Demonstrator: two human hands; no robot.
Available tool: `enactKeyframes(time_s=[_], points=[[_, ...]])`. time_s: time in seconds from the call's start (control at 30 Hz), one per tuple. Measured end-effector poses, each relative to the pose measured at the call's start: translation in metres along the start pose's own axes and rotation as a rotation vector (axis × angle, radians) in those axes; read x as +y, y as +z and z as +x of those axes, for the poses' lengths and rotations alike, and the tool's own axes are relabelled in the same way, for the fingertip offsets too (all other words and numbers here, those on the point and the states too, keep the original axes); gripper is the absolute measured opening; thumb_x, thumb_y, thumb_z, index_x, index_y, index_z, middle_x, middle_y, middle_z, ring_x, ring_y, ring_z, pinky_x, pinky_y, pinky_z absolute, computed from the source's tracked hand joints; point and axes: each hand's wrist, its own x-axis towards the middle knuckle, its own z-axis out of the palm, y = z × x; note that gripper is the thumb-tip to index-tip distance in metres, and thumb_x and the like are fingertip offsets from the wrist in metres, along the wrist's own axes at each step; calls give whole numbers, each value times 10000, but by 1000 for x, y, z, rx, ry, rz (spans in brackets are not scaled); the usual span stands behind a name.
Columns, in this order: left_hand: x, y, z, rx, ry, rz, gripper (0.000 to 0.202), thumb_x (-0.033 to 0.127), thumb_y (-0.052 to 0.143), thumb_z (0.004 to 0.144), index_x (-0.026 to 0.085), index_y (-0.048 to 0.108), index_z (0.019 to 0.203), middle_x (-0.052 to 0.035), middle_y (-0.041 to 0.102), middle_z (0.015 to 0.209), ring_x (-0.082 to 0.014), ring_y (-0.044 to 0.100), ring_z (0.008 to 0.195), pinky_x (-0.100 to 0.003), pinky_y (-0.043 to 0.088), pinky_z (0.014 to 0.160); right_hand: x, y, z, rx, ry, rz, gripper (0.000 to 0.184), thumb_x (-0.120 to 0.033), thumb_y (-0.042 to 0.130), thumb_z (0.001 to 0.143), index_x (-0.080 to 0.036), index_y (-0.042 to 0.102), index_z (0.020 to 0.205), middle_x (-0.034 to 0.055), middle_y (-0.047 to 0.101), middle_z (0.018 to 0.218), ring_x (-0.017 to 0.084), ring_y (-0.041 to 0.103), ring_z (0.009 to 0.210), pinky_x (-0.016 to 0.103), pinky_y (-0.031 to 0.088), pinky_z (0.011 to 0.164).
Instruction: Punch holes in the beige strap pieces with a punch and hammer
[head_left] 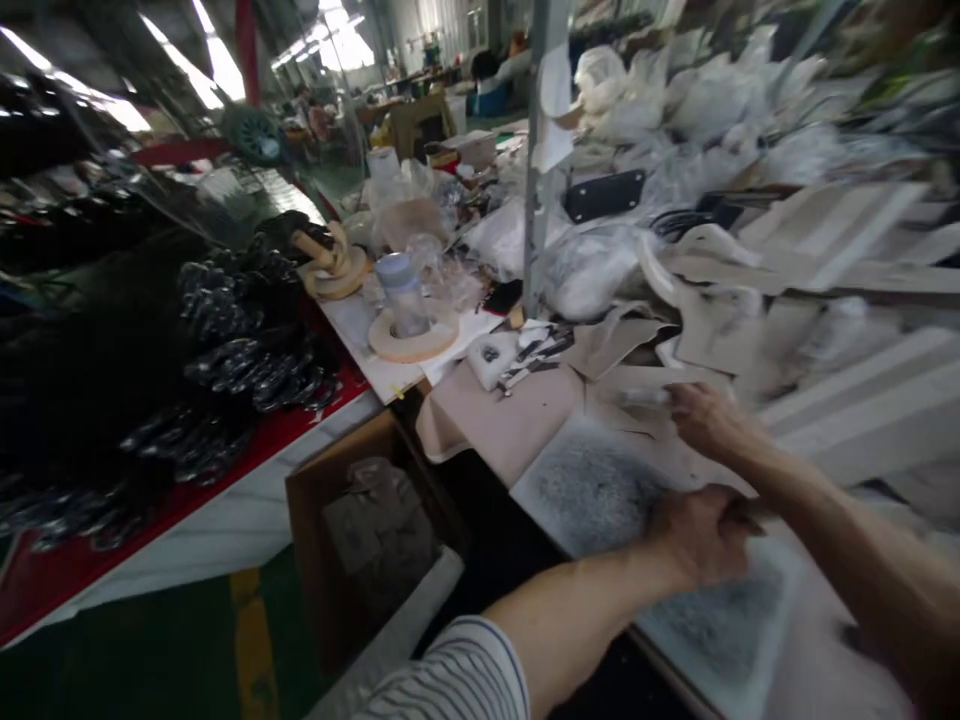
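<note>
Beige sheet (517, 415) lay spread out, perhaps as padding. Dark-smeared white panel (577, 480) rested flat over it, likely for easy reach. Cardboard box (306, 510) stood open nearby, presumably to catch discards. Left hand (697, 540) was over panel, fingers curled; grip hidden. Right hand (705, 415) was beyond, fingers beside whitish item (637, 397); hold too blurred to tell.

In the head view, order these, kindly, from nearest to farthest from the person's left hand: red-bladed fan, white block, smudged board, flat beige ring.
From the left hand:
1. smudged board, under the hand
2. white block, ahead and left
3. flat beige ring, left of the block
4. red-bladed fan, far left background
</note>
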Motion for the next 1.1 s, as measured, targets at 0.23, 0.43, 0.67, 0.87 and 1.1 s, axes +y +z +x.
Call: enactKeyframes(time_s=[0.23, 0.43, 0.67, 0.87, 1.1], points=[[8, -6, 5, 116, 139, -68, 370, 96, 554, 812, 173, 615, 1168, -85, 721, 1034, -194, 671, 951, -312, 509, 888, -6, -65, -35, 79, 149, -133, 291, -407, 435, 989, -165, 568, 1080, 134, 686, 1094, 236, 635, 985, 299, 365, 781], [1, -4, 14, 203, 126, -256, 311, 232, 676, 779, 168, 653, 1082, -67, 732, 994, -187, 684, 928, -285, 524, 870, 13, -103, -134, 335, 546, 9, 334, -435, 361, 1004, -154, 529, 1069, 126, 710, 937, 240, 645, 830, 285, 334, 654], [11, -20, 8, 409, 50, -442, 353, 295, 718, 742, 140, 614, 1041, -57, 733, 861, -164, 718, 776, -296, 561, 805, -11, -28, -240, 154, 784, 168, 298, -413, 412, 994, -162, 571, 975, 109, 702, 829, 221, 658, 763, 283, 344, 615], [31, -41, 4, 449, 79, -401, 326, 260, 719, 722, 139, 598, 1000, -46, 726, 828, -150, 717, 720, -290, 566, 776, -84, 20, -272, 28, 457, 372, 267, -341, 426, 974, -145, 605, 1005, 119, 713, 794, 225, 642, 658, 315, 363, 557], [63, -44, 16, 295, 96, -441, 351, 277, 752, 697, 144, 579, 972, -41, 715, 825, -152, 715, 722, -310, 551, 791, -94, -14, -285, 80, 464, 542, 255, -342, 397, 992, -166, 580, 974, 86, 707, 785, 198, 640, 682, 308, 359, 600]])
